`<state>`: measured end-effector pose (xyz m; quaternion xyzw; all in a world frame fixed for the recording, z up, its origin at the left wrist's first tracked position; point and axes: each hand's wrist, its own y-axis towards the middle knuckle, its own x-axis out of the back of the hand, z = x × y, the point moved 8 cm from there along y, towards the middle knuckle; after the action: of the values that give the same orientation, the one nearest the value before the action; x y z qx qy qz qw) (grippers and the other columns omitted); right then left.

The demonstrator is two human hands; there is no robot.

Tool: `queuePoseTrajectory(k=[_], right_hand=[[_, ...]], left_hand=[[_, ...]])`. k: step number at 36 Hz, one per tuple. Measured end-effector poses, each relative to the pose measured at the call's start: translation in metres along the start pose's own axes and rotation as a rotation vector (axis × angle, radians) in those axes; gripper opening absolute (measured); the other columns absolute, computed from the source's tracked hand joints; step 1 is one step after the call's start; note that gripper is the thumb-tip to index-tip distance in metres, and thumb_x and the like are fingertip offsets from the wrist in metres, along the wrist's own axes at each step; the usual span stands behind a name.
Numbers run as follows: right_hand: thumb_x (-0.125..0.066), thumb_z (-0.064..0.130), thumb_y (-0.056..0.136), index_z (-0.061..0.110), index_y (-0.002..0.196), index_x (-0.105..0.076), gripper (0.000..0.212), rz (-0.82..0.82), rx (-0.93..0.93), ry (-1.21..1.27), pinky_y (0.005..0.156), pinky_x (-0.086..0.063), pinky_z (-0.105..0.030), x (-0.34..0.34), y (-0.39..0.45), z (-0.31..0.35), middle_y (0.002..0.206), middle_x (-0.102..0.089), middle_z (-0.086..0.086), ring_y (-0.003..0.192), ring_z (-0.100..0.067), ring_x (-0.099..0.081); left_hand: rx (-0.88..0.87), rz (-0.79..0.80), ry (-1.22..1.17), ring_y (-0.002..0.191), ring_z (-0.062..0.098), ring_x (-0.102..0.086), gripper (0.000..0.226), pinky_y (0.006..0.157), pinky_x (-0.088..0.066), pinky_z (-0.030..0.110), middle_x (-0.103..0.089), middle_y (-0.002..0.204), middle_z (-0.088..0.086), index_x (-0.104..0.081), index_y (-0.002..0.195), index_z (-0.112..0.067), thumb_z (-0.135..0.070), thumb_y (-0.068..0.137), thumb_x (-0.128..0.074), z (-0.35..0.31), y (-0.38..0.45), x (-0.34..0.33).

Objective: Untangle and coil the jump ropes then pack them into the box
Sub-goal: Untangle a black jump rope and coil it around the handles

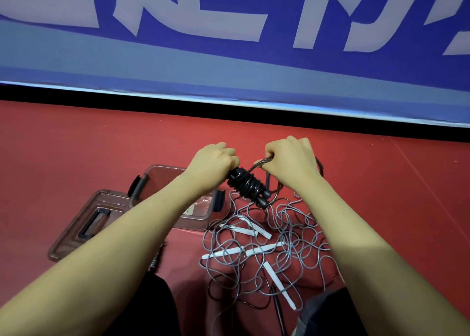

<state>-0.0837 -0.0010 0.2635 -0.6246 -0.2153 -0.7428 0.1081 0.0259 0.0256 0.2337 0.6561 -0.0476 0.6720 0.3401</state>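
Your left hand (213,161) has its fingers curled round the upper end of a black jump rope wound tightly around its black handles (248,187), held up above the red floor (76,145). Your right hand (290,159) pinches a loose loop of the same black cord just beside the bundle. Below it, on the floor between your forearms, lies a tangled heap of thin grey jump ropes with slim white handles (267,249). To the left of the heap sits an open, smoky translucent plastic box with black side clips (162,180); a pale label inside it is too small to read. Its matching lid with a black recessed handle (84,223) lies flat on the floor, touching the box's left side. A blue banner with large white characters (229,30), cropped and unreadable, runs along the back
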Motion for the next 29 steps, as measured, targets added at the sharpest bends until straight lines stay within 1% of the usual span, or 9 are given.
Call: queuePoseTrajectory(k=[4, 7, 9, 13, 15, 17, 21, 26, 29], right_hand=[[-0.074, 0.037, 0.079, 0.017, 0.048, -0.050, 0.043, 0.037, -0.172, 0.505, 0.057, -0.034, -0.026, -0.008, -0.003, -0.010, 0.047, -0.051, 0.004, 0.050, -0.015, -0.044], [-0.076, 0.040, 0.076, 0.016, 0.045, -0.044, 0.051, 0.035, -0.219, 0.607, 0.055, -0.039, -0.029, -0.014, -0.003, -0.011, 0.045, -0.048, 0.001, 0.050, -0.018, -0.042], [-0.075, 0.041, 0.077, 0.016, 0.046, -0.038, 0.055, 0.050, -0.215, 0.520, 0.056, -0.043, -0.033, -0.013, -0.002, -0.012, 0.047, -0.041, 0.000, 0.056, -0.022, -0.042], [-0.064, 0.029, 0.081, 0.012, 0.049, -0.037, 0.046, 0.102, -0.172, 0.223, 0.051, -0.032, -0.027, -0.004, -0.003, -0.009, 0.051, -0.040, 0.000, 0.066, -0.028, -0.046], [-0.062, 0.026, 0.081, 0.012, 0.048, -0.035, 0.045, 0.157, -0.163, 0.191, 0.051, -0.032, -0.026, -0.008, -0.004, -0.008, 0.050, -0.038, -0.001, 0.064, -0.028, -0.045], [-0.061, 0.023, 0.080, 0.012, 0.048, -0.034, 0.043, 0.188, -0.173, 0.185, 0.053, -0.033, -0.027, -0.014, -0.006, -0.009, 0.050, -0.037, -0.002, 0.064, -0.029, -0.043], [-0.059, 0.020, 0.079, 0.011, 0.052, -0.041, 0.033, 0.140, -0.178, 0.130, 0.057, -0.035, -0.029, -0.014, -0.007, -0.011, 0.056, -0.045, -0.004, 0.068, -0.032, -0.050], [-0.052, 0.021, 0.089, 0.017, 0.066, -0.046, 0.024, -0.004, -0.056, -0.023, 0.071, -0.031, -0.033, 0.002, -0.005, 0.004, 0.063, -0.045, 0.000, 0.073, -0.031, -0.046], [-0.049, 0.016, 0.086, 0.017, 0.063, -0.041, 0.024, -0.103, -0.025, -0.095, 0.073, -0.027, -0.034, 0.009, -0.004, 0.009, 0.056, -0.040, 0.004, 0.070, -0.029, -0.045]], left_hand=[[0.057, -0.008, 0.039, 0.043, 0.022, -0.043, 0.016, 0.044, -0.019, 0.020, -0.044, 0.046, 0.000, -0.048, 0.045, -0.015, -0.010, 0.050, -0.063, 0.004, 0.000, 0.002], [0.068, -0.020, 0.046, 0.042, 0.021, -0.043, 0.016, 0.046, -0.017, 0.019, -0.044, 0.046, 0.000, -0.048, 0.044, -0.015, -0.009, 0.049, -0.063, 0.005, 0.002, 0.002], [0.078, -0.021, 0.057, 0.042, 0.021, -0.043, 0.021, 0.047, -0.017, 0.019, -0.044, 0.046, 0.000, -0.048, 0.045, -0.015, -0.006, 0.048, -0.067, 0.006, 0.002, 0.000], [0.102, -0.018, 0.055, 0.043, 0.022, -0.042, 0.030, 0.048, -0.018, 0.020, -0.044, 0.046, 0.001, -0.048, 0.046, -0.014, 0.000, 0.046, -0.075, 0.008, 0.001, -0.002], [0.132, -0.008, 0.071, 0.041, 0.021, -0.042, 0.029, 0.048, -0.016, 0.020, -0.043, 0.045, 0.000, -0.046, 0.044, -0.015, 0.000, 0.043, -0.071, 0.011, 0.000, -0.001], [0.183, 0.009, 0.070, 0.038, 0.021, -0.043, 0.037, 0.047, -0.016, 0.019, -0.043, 0.043, 0.001, -0.046, 0.042, -0.015, 0.003, 0.037, -0.078, 0.016, -0.003, -0.003], [0.234, 0.031, 0.079, 0.036, 0.022, -0.042, 0.044, 0.047, -0.017, 0.018, -0.043, 0.041, 0.001, -0.046, 0.040, -0.014, 0.001, 0.028, -0.085, 0.021, -0.006, -0.003], [0.065, 0.077, 0.109, 0.041, 0.021, -0.044, 0.039, 0.048, -0.018, 0.020, -0.045, 0.044, -0.001, -0.050, 0.043, -0.016, -0.003, 0.036, -0.085, 0.003, 0.000, -0.009], [-0.081, 0.009, 0.082, 0.044, 0.021, -0.046, 0.021, 0.046, -0.024, 0.020, -0.046, 0.047, -0.003, -0.050, 0.046, -0.018, -0.013, 0.053, -0.069, -0.015, 0.002, -0.005]])
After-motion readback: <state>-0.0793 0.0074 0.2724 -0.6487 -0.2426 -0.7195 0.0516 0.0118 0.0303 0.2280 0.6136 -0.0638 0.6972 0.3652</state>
